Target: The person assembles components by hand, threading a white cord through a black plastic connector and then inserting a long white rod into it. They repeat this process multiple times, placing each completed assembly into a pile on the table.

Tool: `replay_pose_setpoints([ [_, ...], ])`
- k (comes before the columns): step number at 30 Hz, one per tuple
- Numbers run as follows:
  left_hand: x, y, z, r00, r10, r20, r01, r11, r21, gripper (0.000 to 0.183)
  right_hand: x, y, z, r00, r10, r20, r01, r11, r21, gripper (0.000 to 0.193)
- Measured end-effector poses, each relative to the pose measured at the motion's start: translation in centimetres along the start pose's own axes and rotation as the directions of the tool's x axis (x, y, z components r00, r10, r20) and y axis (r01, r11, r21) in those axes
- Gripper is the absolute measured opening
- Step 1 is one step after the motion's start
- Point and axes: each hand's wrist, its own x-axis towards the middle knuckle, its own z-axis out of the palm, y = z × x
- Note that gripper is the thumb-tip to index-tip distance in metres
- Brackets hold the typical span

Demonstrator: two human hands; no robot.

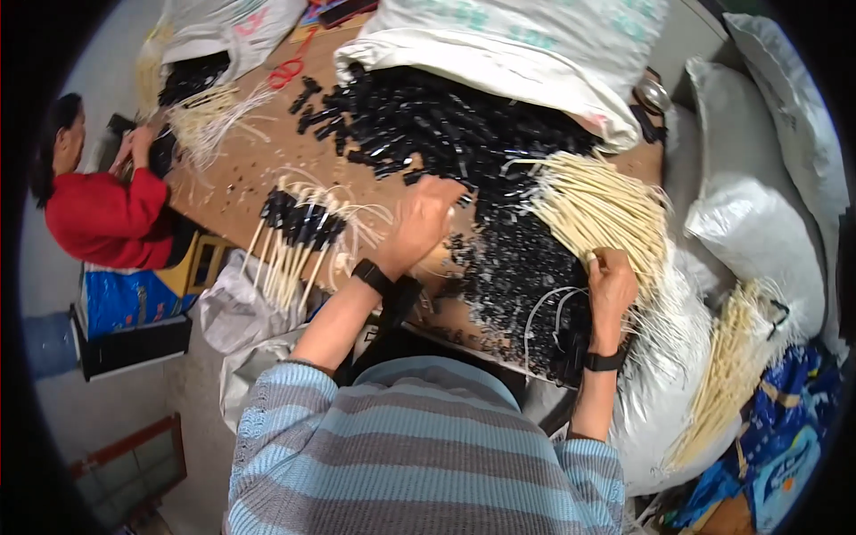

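My left hand (421, 223) is at the near edge of a heap of black plastic pieces (428, 120), fingers curled together; a black piece shows at the fingertips, but whether it is gripped is hidden. At the right, my right hand (613, 281) pinches the end of a cream-coloured stick beside a fanned bundle of cream sticks (597, 209) with thin white strings. A loop of white string (535, 316) hangs left of that hand. Left of my left arm lies a group of cream sticks with black pieces fitted on them (299, 227), their strings loose.
A large white sack (517, 53) spills the black pieces across the brown table (232, 201). Red scissors (290, 69) lie at the far left. A person in red (107, 218) works at the left side. Full white sacks (744, 169) and another stick bundle (727, 366) crowd the right.
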Motion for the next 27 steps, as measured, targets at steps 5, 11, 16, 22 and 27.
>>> replay_pose_setpoints([
  [5,0.1,-2.4,3.1,0.986,-0.102,0.135,0.073,0.977,0.199,0.029,-0.2,2.7,-0.1,0.979,0.047,0.200,-0.033,0.997,-0.073,0.013],
  [11,-1.3,0.2,1.2,0.925,-0.301,0.231,0.302,0.953,0.032,0.026,0.3,3.2,0.1,0.960,-0.053,0.276,0.059,0.998,-0.013,0.014],
  [16,-3.5,-0.5,0.7,0.790,-0.382,0.479,0.577,0.728,-0.370,0.028,0.6,2.3,0.0,0.917,-0.107,0.385,0.067,0.991,0.115,0.011],
  [22,-5.1,-0.1,0.6,0.768,-0.363,0.527,0.639,0.484,-0.597,0.037,0.2,-0.4,-0.8,0.912,-0.360,0.197,0.327,0.927,0.183,0.013],
  [27,-4.6,0.8,-0.2,0.773,-0.332,0.541,0.634,0.437,-0.638,0.036,-1.7,-3.8,0.2,0.882,-0.465,0.083,0.452,0.882,0.132,0.028],
])
